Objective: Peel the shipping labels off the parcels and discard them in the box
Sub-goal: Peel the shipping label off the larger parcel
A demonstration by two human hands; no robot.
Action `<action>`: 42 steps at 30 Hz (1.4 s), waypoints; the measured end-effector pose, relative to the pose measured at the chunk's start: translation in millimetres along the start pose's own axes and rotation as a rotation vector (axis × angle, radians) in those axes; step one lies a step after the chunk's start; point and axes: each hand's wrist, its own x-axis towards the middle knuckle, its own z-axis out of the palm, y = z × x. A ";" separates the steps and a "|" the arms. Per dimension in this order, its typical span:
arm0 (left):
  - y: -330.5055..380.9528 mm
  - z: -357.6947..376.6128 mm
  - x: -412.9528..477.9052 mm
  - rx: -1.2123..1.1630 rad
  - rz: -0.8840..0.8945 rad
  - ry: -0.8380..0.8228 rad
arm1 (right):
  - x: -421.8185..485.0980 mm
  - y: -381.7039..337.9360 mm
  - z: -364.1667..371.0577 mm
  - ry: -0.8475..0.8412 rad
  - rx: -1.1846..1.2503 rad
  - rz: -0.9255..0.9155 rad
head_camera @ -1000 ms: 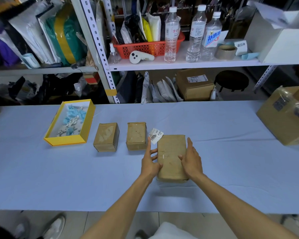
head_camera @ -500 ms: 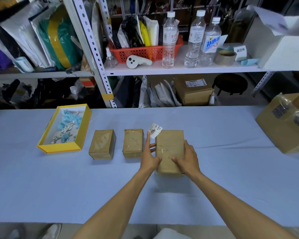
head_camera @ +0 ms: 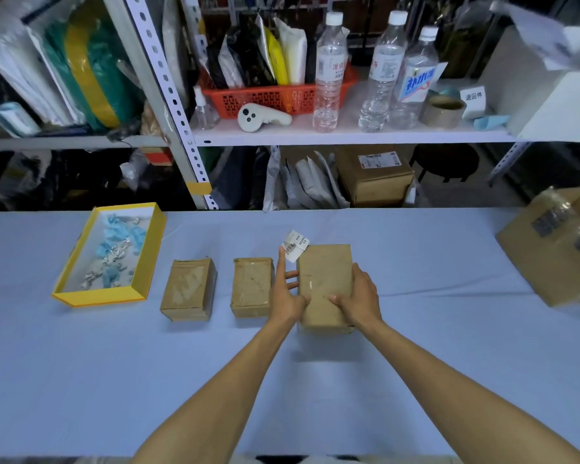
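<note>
Three brown parcels lie in a row on the blue table: a small one [head_camera: 189, 289], a middle one [head_camera: 252, 287] and a longer one [head_camera: 325, 279]. My left hand [head_camera: 287, 294] lies against the long parcel's left side, fingers straight and thumb on its top. A white barcode label [head_camera: 295, 246] sticks up at the tip of that hand's index finger. My right hand [head_camera: 360, 296] grips the parcel's right side, thumb across the top. The yellow box [head_camera: 148, 249] at the left holds several blue and white label scraps.
A large cardboard carton [head_camera: 549, 252] wrapped in plastic sits at the table's right edge. Behind the table stand metal shelves with water bottles [head_camera: 329, 72], a red basket [head_camera: 265, 95] and a tape roll [head_camera: 444, 112].
Both hands have slid the long parcel a little away from me, closer to the middle parcel. My right hand has shifted down its side, thumb now on top.
</note>
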 end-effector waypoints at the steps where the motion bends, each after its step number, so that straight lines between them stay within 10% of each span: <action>1: -0.9 -0.7 3.1 -0.003 -0.002 -0.009 | 0.8 -1.7 0.9 0.004 0.006 0.014; 24: -24.8 10.3 48.1 0.002 -0.060 0.006 | 48.6 7.3 18.0 -0.024 0.010 0.053; 32: -16.0 15.5 43.7 0.296 0.162 0.032 | 45.0 -1.7 23.3 -0.014 -0.204 -0.062; 42: 10.8 21.3 48.4 -0.026 0.019 0.090 | 42.3 -20.4 12.1 0.063 0.349 -0.011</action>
